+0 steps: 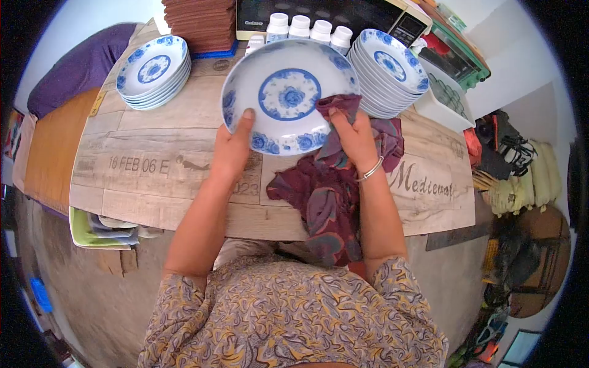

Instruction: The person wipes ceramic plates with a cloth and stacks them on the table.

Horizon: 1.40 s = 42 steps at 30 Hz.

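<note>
A white plate with blue flowers (245, 80) is held up over the table, tilted so that its patterned face shows. My left hand (235, 142) grips its lower left rim, thumb on top and fingers hidden beneath. At the right rim, my right hand (356, 138) pinches the plate through a dark maroon patterned cloth (331, 199), whose loose end hangs down to the table's front edge. To the right stands a tall stack of matching plates (392, 67). A lower stack of such plates (153, 70) is at the left.
Several white bottles (299, 27) stand behind the plate, before a microwave (343, 13). Folded brown cloths (199, 24) are piled at the back left. A white container (448, 101) sits at the wooden table's (135, 196) right side.
</note>
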### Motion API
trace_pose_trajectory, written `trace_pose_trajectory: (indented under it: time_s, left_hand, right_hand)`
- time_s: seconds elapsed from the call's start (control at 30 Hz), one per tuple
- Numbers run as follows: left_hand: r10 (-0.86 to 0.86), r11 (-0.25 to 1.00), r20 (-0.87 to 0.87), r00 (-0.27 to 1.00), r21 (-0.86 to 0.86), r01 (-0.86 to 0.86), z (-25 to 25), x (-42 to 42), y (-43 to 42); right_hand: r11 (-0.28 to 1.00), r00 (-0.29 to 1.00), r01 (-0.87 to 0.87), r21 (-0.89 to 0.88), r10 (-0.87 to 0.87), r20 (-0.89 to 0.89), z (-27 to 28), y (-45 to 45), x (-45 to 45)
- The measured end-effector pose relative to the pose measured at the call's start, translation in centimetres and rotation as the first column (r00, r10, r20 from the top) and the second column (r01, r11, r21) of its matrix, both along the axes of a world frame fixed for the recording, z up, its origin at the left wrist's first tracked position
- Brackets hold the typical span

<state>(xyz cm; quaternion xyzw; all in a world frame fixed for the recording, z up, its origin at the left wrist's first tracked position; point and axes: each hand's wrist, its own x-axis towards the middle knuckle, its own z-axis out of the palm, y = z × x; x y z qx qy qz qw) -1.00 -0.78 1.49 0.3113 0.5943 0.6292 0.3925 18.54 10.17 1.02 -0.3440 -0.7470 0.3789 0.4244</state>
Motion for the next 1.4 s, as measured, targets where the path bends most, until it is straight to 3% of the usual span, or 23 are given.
trace_pose_trajectory:
  time_s: [0.07,0.13,0.4,0.47,0.53,0.57,0.67,0.7,0.8,0.87,0.93,0.97,1.0,1.13,1.23,1.33,1.4]
  left_hand:
    - [0.026,0.999,0.093,0.995,0.032,-0.029,-0.6,0.0,0.2]
    - [0.028,0.996,0.129,0.991,0.082,-0.039,-1.1,-0.1,0.4]
    - [0.098,0.980,0.324,0.941,0.132,-0.147,-1.1,0.5,0.8]
    - [0.115,0.977,0.362,0.925,0.125,-0.170,-1.6,0.4,0.9]
    - [0.075,0.976,0.407,0.910,0.158,-0.151,-1.3,0.5,0.8]
    - [0.055,0.974,0.429,0.902,0.176,-0.143,-1.2,0.5,0.7]
    - [0.040,0.976,0.507,0.861,0.166,-0.143,-1.1,0.7,0.7]
    - [0.022,0.982,0.534,0.845,0.146,-0.117,-1.4,0.5,0.8]
    - [-0.056,0.994,0.594,0.803,0.106,-0.009,-2.2,-0.2,1.0]
    - [-0.144,0.989,0.605,0.783,0.106,0.100,-1.8,-0.2,1.1]
    - [-0.139,0.990,0.425,0.895,0.035,0.137,-1.8,0.0,1.1]
    - [-0.142,0.989,0.321,0.936,-0.003,0.151,-1.6,0.1,0.9]
    - [-0.146,0.986,0.214,0.966,-0.041,0.159,-1.4,0.1,0.7]
    - [-0.079,0.997,0.258,0.963,0.007,0.080,-1.9,-0.9,1.0]
    - [-0.124,0.991,0.185,0.975,-0.026,0.131,-1.7,-1.3,1.0]
    - [-0.074,0.997,0.038,0.997,-0.025,0.075,-1.5,-2.1,1.1]
    - [-0.093,0.995,-0.005,0.996,-0.030,0.093,-1.4,-2.3,0.9]
  right_hand:
    - [0.994,0.999,-0.034,-0.103,0.031,-0.030,-0.4,-0.2,-0.5]
    - [0.997,0.990,-0.045,-0.060,0.037,-0.133,-0.2,-0.7,-1.4]
    - [0.945,0.983,-0.136,-0.299,0.091,-0.162,0.2,-2.2,-2.3]
    - [0.949,0.967,-0.192,-0.249,0.140,-0.213,-0.8,-2.3,-2.9]
    - [0.940,0.958,-0.225,-0.258,0.166,-0.233,-1.4,-2.5,-3.3]
    - [0.932,0.974,-0.208,-0.296,0.171,-0.147,-1.3,-2.8,-3.2]
    - [0.942,0.943,-0.290,-0.168,0.252,-0.216,-2.3,-3.2,-4.2]
    - [0.971,0.967,-0.241,0.007,0.239,0.089,-2.1,-3.4,-3.7]
    - [0.952,0.975,-0.221,-0.210,0.213,-0.059,-1.8,-3.7,-4.0]
    - [0.968,0.980,-0.165,-0.188,0.139,-0.144,-2.3,-3.1,-4.1]
    - [0.988,0.979,-0.070,-0.140,0.041,-0.199,-1.4,-2.9,-3.5]
    - [0.980,0.989,-0.006,-0.200,-0.023,-0.143,-2.1,-2.2,-2.8]
    - [0.988,0.989,0.006,-0.154,-0.029,-0.148,-2.0,-1.7,-2.4]
    - [0.998,0.995,0.067,-0.009,-0.068,-0.075,-0.8,-0.6,-0.9]
    - [0.981,0.995,0.096,0.167,-0.088,-0.052,-0.6,-0.1,-0.7]
    - [0.957,0.997,0.064,0.283,-0.070,0.012,-0.1,0.1,-0.1]
    - [0.961,0.997,0.060,0.269,-0.072,0.035,0.6,-0.4,0.0]
